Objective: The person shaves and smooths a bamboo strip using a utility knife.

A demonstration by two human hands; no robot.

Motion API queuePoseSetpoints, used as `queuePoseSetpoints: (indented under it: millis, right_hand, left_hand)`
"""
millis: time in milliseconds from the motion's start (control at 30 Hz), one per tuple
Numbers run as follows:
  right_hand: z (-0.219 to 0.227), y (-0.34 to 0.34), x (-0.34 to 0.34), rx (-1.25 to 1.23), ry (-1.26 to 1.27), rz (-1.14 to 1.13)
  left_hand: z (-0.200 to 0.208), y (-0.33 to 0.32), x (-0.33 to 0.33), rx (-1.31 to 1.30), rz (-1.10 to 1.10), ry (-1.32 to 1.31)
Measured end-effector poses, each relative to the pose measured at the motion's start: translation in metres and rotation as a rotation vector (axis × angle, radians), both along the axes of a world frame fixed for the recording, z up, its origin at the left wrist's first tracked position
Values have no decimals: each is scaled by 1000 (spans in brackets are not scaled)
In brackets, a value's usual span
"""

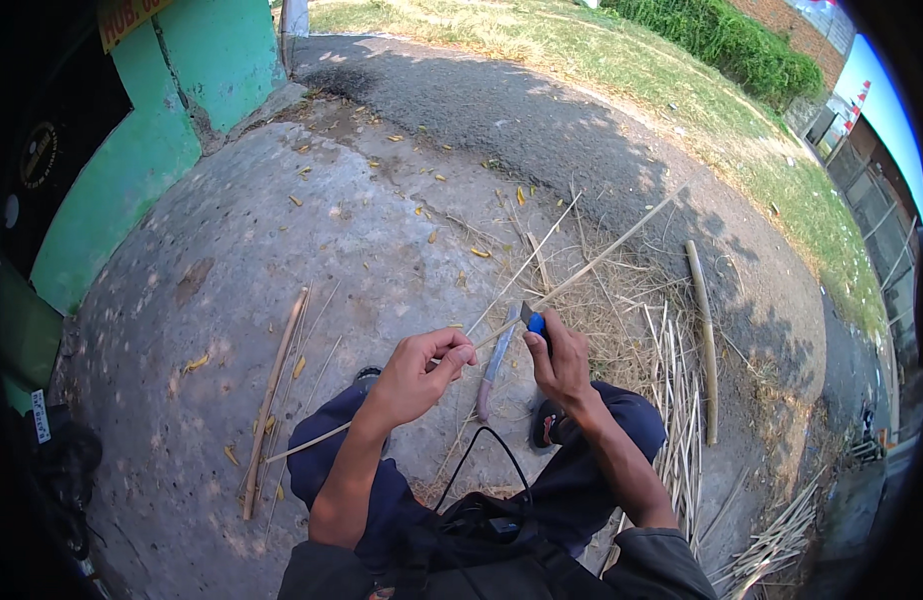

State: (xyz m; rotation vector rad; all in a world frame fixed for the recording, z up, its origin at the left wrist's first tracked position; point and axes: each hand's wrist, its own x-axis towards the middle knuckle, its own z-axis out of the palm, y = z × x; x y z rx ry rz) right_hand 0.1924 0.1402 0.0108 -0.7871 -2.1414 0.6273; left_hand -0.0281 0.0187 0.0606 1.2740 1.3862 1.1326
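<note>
My left hand (pixel 422 372) is closed around a long thin bamboo strip (pixel 607 252), pinching it between thumb and fingers. The strip slants from beside my left thigh up to the far right. In my right hand (pixel 562 362) is a blue-handled utility knife (pixel 533 319), its short blade against the strip. On the ground between my feet, just beyond my hands, lies a large knife (pixel 487 388) with a brownish handle and a pale blade. A second thin strip (pixel 527 262) slants away on the ground past my left fingers.
Many split strips (pixel 677 400) lie right of my leg, beside a thick bamboo pole (pixel 703 340). Another bundle (pixel 777 545) is at the lower right. Shavings (pixel 602 325) litter the ground ahead. A bamboo piece (pixel 275 405) lies at left. A green wall (pixel 132 190) stands at far left.
</note>
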Motion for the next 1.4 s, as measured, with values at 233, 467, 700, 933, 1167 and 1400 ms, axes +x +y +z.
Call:
queuePoseSetpoints:
  millis: [233,467,700,933,1167,1400]
  right_hand:
    - [-3,3,4,95,66,-61]
    - [1,49,29,60,196,-254]
    - [11,65,40,-6,243,-324]
    - [-4,58,36,134,152,-178]
    - [22,131,90,-450,943,-327]
    - [35,99,91,-678,1026,-201]
  left_hand:
    - [5,-9,-4,-15,-3,35]
    - [4,-20,-13,0,-20,9]
    - [4,-34,-29,-49,-31,21]
    - [0,-38,-39,-46,-12,58]
    - [0,-42,-52,-50,-35,73]
    - [5,-39,-56,-60,14,308]
